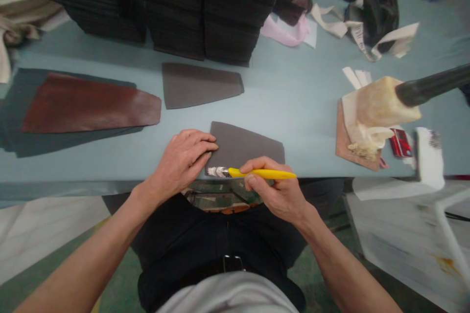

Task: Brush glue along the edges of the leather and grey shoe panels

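Observation:
My right hand (273,188) is closed round the yellow handle of a paintbrush (262,173). White stuff coats its bristles, which touch the near left corner of a grey tapered panel (246,144) at the table's front edge. Stretched out, the fingers of my left hand (189,156) lie at the panel's left edge, their tips touching it. Behind it lies a second dark grey panel (200,85) of similar shape. Further left, a reddish-brown leather panel (95,105) rests on a dark stack (27,107).
Tall dark stacks (176,10) stand along the back of the blue-green table (293,93). At right, a crusted cream container (382,102) with a dark handle (433,85) sits on a brown board (343,142), beside a red packet (400,143). Scraps (374,19) lie behind.

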A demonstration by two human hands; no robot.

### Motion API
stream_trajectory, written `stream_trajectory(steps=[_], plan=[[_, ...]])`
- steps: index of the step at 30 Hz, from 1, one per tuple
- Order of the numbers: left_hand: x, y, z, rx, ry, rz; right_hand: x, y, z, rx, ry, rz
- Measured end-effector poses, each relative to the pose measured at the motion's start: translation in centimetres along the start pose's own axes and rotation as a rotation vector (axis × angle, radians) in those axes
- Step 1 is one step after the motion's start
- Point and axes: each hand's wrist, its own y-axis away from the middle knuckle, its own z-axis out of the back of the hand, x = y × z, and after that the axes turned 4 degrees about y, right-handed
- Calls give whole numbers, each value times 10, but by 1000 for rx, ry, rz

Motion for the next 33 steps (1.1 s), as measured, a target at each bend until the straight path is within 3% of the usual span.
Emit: stream_trajectory(steps=[12,33], plan=[[-2,-4,5,33,-12,9,8,-17,3,157,95,164],[-1,-3,4,49,-104,-32,1,-5,20,168,162,192]])
